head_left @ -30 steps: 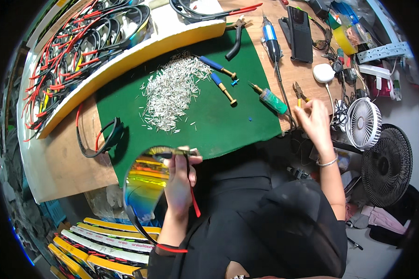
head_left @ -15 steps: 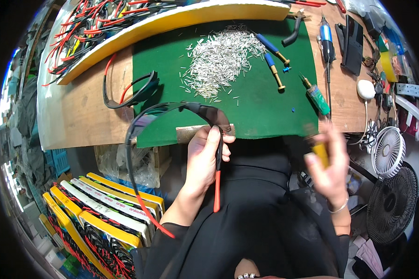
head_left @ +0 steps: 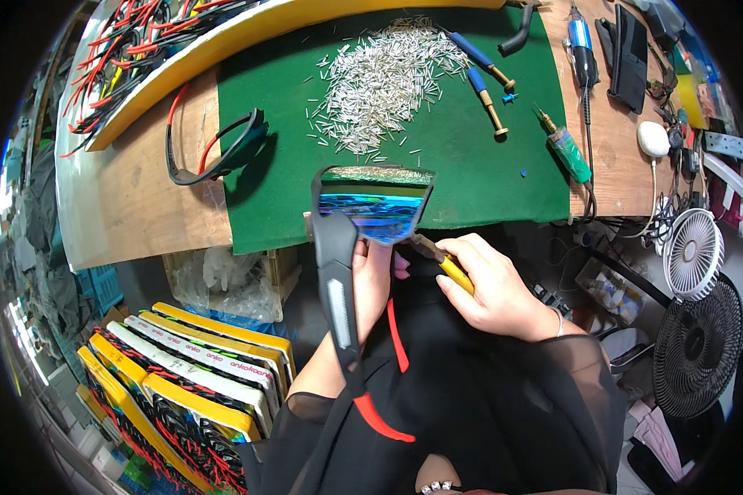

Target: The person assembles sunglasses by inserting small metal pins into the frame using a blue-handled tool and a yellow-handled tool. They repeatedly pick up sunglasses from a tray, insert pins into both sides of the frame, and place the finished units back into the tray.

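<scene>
My left hand [head_left: 373, 276] is closed on a pair of sunglasses [head_left: 335, 264] with a black frame, a blue mirrored lens and red temple tips, held up over my lap at the bench edge. The lens hides part of that hand's fingers. In my right hand [head_left: 499, 290] are yellow-handled pliers [head_left: 456, 272], their jaws up against the frame's right corner. Whether the jaws grip the frame I cannot tell. On the green mat [head_left: 289, 194], a pile of small metal pins [head_left: 380, 87] lies beyond the sunglasses. A second pair of sunglasses [head_left: 215, 161] rests to the left.
Two blue-handled screwdrivers [head_left: 489, 106], a green-handled tool [head_left: 570, 157] and a blue corded tool [head_left: 583, 62] lie at the right. A yellow-edged tray [head_left: 182, 70] of glasses runs along the back left. Glasses-filled boxes [head_left: 190, 371] stand lower left; fans [head_left: 692, 256] are at the right.
The sunglasses have been turned, so the lens now faces up at me. My right hand has come left with the pliers, bringing their jaws to the frame. The view has shifted slightly.
</scene>
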Tool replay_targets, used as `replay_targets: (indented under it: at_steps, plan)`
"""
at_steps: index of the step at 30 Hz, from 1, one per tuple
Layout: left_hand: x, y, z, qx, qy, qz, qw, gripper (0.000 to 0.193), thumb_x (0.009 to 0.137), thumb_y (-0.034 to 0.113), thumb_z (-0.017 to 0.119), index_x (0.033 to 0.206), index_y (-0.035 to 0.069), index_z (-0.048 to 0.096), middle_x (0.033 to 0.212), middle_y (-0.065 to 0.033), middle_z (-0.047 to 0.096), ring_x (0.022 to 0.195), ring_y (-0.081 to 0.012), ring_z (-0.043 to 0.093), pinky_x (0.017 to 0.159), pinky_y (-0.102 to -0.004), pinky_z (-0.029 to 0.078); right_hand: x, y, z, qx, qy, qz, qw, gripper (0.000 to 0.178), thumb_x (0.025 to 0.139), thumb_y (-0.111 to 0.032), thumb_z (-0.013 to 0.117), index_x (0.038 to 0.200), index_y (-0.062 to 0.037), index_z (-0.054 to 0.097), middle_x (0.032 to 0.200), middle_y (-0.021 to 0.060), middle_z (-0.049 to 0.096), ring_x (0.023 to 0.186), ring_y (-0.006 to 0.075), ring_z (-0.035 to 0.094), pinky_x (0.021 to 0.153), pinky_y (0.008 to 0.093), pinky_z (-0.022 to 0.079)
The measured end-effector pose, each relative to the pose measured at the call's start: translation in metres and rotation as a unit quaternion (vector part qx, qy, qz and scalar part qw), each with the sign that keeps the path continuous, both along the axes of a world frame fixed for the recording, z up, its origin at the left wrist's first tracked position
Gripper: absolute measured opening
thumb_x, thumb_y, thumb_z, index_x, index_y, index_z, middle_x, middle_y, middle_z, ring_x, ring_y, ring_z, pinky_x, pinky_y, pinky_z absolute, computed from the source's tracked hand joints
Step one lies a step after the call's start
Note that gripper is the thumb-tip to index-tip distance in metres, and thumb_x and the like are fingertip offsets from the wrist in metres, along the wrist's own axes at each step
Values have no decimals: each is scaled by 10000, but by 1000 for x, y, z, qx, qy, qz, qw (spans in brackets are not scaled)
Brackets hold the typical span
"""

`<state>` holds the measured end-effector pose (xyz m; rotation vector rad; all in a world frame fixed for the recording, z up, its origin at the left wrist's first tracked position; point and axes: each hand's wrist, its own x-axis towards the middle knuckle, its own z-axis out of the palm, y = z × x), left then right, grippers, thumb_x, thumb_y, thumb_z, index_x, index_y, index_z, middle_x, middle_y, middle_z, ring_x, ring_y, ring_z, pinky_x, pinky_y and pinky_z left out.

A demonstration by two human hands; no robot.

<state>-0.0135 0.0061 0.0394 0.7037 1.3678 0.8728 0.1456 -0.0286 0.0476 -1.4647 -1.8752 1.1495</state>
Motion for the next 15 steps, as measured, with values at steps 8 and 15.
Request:
replay_targets:
  at_steps: [8,15]
  plan:
    - [-3,-1,-4,13,25,-12,1000,153,912,152,456,893,44,562,665,9,536,499,-25,463,444,-160,386,0,1,0,-90,44,-4,995,320,775,-115,591,1062,-16,489,883,166,519,780,331,550,680,357,454]
    - [-11,-12,-31,65,67,-16,995,150,915,143,449,909,43,561,706,19,535,523,-24,464,467,-155,390,2,2,1,-146,69,0,987,327,799,-135,572,1086,0,492,939,184,536,837,337,559,740,358,454]
